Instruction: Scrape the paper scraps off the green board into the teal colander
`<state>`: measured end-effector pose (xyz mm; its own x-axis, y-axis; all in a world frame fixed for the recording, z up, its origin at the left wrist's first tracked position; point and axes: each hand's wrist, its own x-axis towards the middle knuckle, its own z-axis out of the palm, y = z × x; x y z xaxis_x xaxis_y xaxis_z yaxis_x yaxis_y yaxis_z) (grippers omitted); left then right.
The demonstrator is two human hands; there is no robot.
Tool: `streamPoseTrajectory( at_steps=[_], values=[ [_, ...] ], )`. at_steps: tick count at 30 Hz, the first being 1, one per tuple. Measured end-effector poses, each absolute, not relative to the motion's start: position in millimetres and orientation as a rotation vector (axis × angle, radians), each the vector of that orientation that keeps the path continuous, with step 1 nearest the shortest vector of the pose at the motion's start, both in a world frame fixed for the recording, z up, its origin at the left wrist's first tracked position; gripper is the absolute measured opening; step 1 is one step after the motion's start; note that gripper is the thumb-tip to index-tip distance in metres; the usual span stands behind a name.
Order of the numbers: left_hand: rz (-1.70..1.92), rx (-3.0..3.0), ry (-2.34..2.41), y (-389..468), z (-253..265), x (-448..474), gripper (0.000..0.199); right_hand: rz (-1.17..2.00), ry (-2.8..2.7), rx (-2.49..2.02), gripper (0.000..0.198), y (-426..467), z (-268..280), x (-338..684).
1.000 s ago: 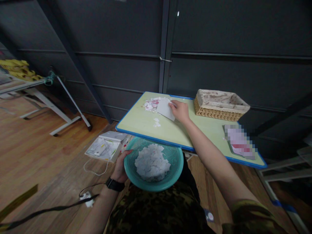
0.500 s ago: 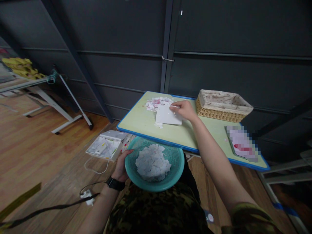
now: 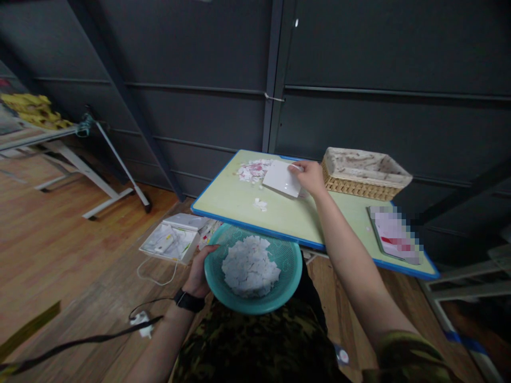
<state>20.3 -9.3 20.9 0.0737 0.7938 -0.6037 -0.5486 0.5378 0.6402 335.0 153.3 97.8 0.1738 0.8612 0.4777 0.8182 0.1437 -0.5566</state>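
My left hand (image 3: 200, 268) is closed on the left rim of a teal plastic colander (image 3: 289, 266), held below the near edge of the table. A heap of torn white paper pieces (image 3: 250, 266) fills its middle. Over the pale green tabletop (image 3: 223, 194), my right hand (image 3: 309, 175) pinches the right side of a flat white card (image 3: 281, 178), which is tilted. Just left of the card lies a pile of white and pink paper scraps (image 3: 255, 169). A few small white scraps (image 3: 260, 204) sit nearer the front edge.
A lined wicker basket (image 3: 365, 186) stands at the table's back right, and a flat blurred-out item (image 3: 393, 234) lies before it. On the floor at left are an open white box (image 3: 171, 239), a white plug (image 3: 141, 323) and cables. A dark panelled wall (image 3: 207, 64) rises behind.
My right hand has drawn the white card a little right and back, uncovering the small scraps near the front. My left hand and the colander have stayed in place.
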Motion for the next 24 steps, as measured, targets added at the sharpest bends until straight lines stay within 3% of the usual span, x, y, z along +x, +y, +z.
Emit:
streamPoseTrajectory(
  at_steps=[14,24],
  values=[
    [1.053,0.306,1.086,-7.9,13.5,18.3,0.009,0.114,-1.689,-1.523,0.030,153.6,90.1,318.6],
    [1.031,0.305,1.091,-9.4,21.0,21.0,0.019,0.360,-1.815,-1.436,0.025,154.4,94.5,332.4]
  ],
)
